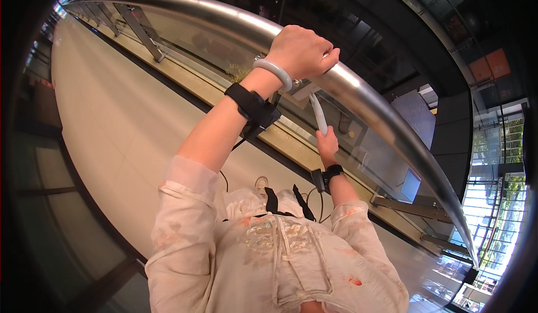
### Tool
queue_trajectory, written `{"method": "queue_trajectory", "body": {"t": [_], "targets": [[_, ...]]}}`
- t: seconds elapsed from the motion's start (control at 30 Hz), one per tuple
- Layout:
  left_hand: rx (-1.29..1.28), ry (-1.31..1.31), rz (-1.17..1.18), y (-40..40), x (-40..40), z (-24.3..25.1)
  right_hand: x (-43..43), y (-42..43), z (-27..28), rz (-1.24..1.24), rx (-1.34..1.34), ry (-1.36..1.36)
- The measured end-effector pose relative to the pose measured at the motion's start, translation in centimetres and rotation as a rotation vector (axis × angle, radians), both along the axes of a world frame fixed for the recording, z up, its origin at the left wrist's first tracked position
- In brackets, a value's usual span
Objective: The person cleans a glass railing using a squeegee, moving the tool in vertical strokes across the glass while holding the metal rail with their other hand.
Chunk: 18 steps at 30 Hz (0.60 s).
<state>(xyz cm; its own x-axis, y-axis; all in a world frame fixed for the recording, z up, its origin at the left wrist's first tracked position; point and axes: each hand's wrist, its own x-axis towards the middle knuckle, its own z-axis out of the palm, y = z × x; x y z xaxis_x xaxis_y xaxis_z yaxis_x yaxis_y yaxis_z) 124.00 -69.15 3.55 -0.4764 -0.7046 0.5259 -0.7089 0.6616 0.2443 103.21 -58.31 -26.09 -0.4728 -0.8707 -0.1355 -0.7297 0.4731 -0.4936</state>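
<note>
My left hand (302,52) is closed over the top of a thick, curved stainless steel handrail (370,92). A pale bangle (273,71) and a black strap with a small device are on that wrist. Below the rail, my right hand (327,142) grips the lower end of a slim, pale grey object (318,113), whose exact kind I cannot tell. Its upper end lies close to a metal rail bracket (306,90); whether they touch is unclear. My right wrist also bears a black strap and device, with a cable hanging from it.
Glass panels (189,46) and metal posts (141,33) stand under the handrail. A stone-coloured ledge (290,151) with a dark edge runs along their base. Pale floor (126,123) lies at the left, and my shoe (261,183) shows below me. Large windows are at the far right.
</note>
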Motion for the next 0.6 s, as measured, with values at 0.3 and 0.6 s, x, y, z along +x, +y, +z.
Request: {"method": "queue_trajectory", "body": {"t": [0.3, 0.6], "targets": [[-0.061, 0.020, 0.001, 0.4, -1.6, 0.1, -11.4, 7.7, -5.4, -0.110, 0.223, 0.151], [-0.078, 0.019, -0.036, -0.3, -2.6, -0.3, -0.7, -4.1, -7.7, 0.134, 0.268, 0.053]]}}
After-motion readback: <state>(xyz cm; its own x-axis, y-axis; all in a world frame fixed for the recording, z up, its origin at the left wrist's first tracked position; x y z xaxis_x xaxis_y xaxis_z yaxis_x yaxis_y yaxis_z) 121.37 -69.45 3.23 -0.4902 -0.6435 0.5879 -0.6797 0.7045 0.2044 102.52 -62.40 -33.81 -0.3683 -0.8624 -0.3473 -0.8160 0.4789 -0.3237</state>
